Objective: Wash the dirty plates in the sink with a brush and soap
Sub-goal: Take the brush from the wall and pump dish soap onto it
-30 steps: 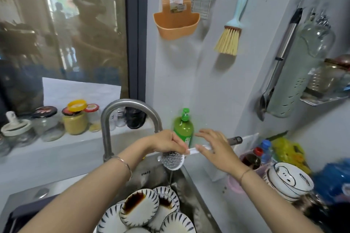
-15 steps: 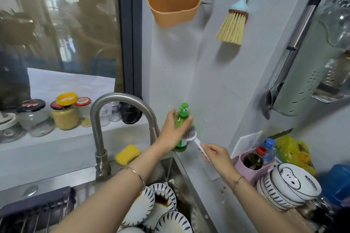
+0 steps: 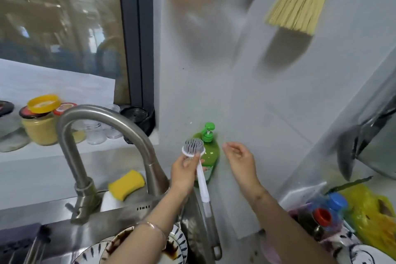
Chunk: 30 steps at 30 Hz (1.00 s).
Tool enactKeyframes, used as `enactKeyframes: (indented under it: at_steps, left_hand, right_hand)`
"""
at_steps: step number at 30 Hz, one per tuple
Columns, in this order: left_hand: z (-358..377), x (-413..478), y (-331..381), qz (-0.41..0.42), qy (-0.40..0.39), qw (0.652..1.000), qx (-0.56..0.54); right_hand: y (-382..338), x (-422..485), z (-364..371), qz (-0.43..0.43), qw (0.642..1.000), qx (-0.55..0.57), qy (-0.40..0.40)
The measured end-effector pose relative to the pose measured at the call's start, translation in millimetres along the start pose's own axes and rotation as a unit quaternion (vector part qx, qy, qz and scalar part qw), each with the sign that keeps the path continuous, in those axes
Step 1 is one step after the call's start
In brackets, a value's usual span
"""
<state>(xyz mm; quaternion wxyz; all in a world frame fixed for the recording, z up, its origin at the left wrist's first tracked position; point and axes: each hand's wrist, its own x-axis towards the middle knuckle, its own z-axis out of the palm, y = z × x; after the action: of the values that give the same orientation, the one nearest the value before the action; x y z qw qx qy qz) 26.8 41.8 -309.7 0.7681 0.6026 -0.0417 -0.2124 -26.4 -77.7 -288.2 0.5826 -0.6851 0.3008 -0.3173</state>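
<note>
Plates (image 3: 179,242) sat dirty in the sink (image 3: 120,212). Left hand (image 3: 183,174) gripped the brush (image 3: 203,186) before the soap bottle (image 3: 211,154); right hand (image 3: 241,162) hovered empty, fingers loose. Soaping step, I'd say: next, press that pump (image 3: 208,129).

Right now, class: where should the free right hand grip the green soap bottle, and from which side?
Probably the pump head, from above-right: the soap bottle stands upright, and the brush in the left hand blocks its left side.
</note>
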Motion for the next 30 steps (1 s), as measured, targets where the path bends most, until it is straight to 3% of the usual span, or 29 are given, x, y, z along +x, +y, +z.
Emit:
enactKeyframes:
  at_steps: [5,8,15,23,30]
  left_hand:
    - [1,31,-25,-0.01,0.032,0.999,-0.031]
    - [3,47,-33,0.003,0.037,0.999,-0.032]
    - [8,59,-40,0.035,0.016,0.998,-0.043]
    - [18,65,-38,0.039,-0.011,0.997,-0.066]
    - [15,63,-44,0.034,-0.01,0.998,-0.058]
  right_hand:
    - [-9,79,48,0.081,0.99,0.055,-0.104]
    - [10,100,67,0.129,0.98,0.085,-0.124]
    - [31,109,74,0.07,0.983,0.083,-0.151]
    - [35,110,74,0.085,0.973,0.134,-0.167]
    - [40,109,75,0.066,0.978,0.11,-0.162]
